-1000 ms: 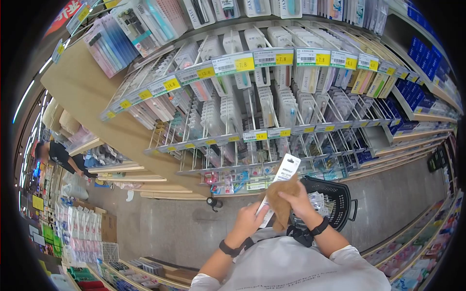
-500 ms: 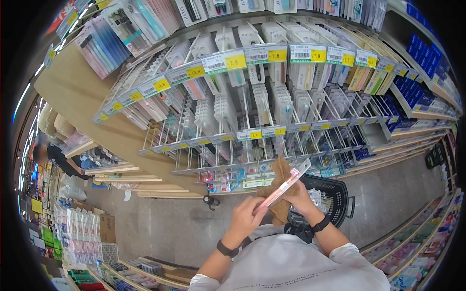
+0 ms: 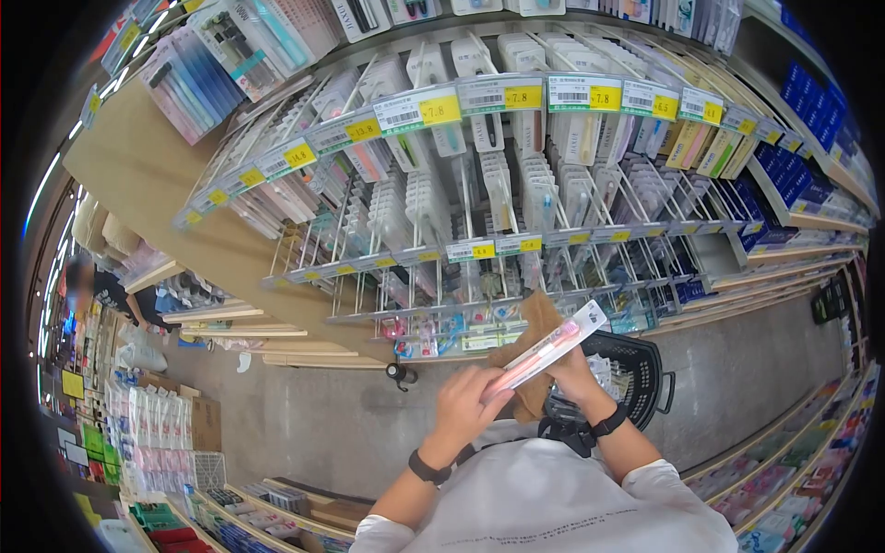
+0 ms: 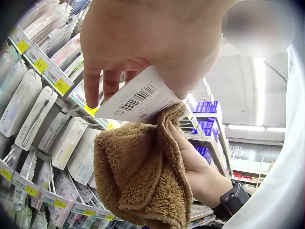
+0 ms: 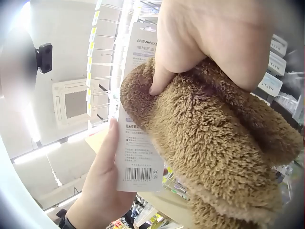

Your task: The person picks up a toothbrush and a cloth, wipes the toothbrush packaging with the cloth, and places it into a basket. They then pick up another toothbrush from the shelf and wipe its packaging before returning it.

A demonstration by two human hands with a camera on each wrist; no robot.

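A long narrow package with a pink item under clear plastic lies diagonally in front of the chest. Its lower end is pinched by my left hand, fingers and thumb on either side. My right hand grips a brown fluffy cloth behind the package. In the right wrist view the cloth is bunched under the right hand and lies against the package's white printed back. The barcode end of the package shows beneath the left hand in the left wrist view.
Racks of hanging packages with a price rail stand ahead. A black basket holding packages is on the floor at the right. A dark cylindrical object stands near the shelf base. Another person is at the far left.
The package has turned from its white back to its pink front and tilted rightward, now lying in front of the cloth. Over the last half second it has shifted slightly, its front turning more upward.
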